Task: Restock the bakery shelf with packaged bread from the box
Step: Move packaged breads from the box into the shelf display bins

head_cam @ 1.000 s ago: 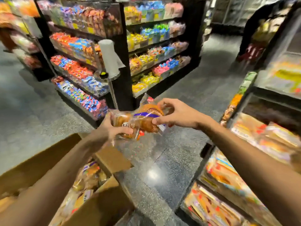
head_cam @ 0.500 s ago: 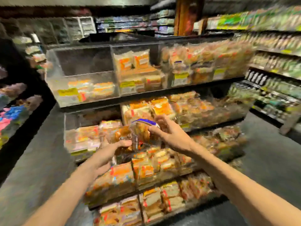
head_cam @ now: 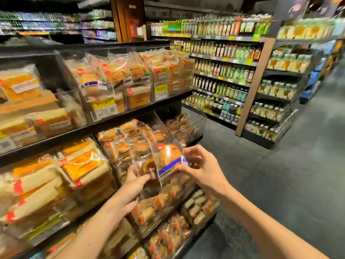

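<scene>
Supermarket aisles fill the head view: a bakery shelf (head_cam: 130, 114) stands on the left, its tiers packed with wrapped loaves (head_cam: 82, 163), and racks of bottles (head_cam: 224, 71) line the far right across the grey floor (head_cam: 298, 165). Near the middle tier, a clear bag of buns (head_cam: 169, 161) with a blue band is held up between both hands. The left hand (head_cam: 134, 186) pinches its lower left corner; the right hand (head_cam: 203, 171) grasps its right edge with curled fingers.
</scene>
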A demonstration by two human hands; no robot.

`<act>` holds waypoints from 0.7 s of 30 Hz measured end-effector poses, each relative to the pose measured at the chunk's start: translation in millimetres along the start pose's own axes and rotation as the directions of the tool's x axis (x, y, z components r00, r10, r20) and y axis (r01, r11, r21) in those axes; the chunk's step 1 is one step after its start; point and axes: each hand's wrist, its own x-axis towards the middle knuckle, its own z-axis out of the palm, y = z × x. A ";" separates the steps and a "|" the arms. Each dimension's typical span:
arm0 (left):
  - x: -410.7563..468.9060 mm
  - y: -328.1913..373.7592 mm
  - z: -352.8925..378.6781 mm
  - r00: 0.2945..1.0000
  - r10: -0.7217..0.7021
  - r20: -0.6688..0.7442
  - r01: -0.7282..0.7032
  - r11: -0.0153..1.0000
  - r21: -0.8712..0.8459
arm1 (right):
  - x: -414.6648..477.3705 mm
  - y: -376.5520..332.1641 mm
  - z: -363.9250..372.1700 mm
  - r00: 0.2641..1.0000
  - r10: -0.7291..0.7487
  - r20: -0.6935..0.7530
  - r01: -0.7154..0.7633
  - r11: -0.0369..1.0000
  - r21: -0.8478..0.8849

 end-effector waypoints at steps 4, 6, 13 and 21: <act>77.1 2.7 36.6 0.997 0.041 -0.072 -0.036 0.997 0.071 | 69.4 31.2 -20.4 0.986 -0.164 0.007 0.164 0.981 -0.104; 105.5 7.7 46.5 0.995 0.012 -0.094 -0.004 0.997 0.078 | 99.5 40.2 -30.0 0.985 -0.161 0.055 0.168 0.969 -0.180; 161.8 47.5 81.3 0.991 0.099 -0.092 -0.079 0.976 0.201 | 179.5 55.4 -53.7 0.994 -0.025 0.103 0.038 0.991 -0.130; 206.3 70.9 113.7 0.954 0.172 -0.245 -0.101 0.956 0.277 | 259.9 87.4 -61.8 0.898 0.122 0.422 -0.085 0.991 -0.106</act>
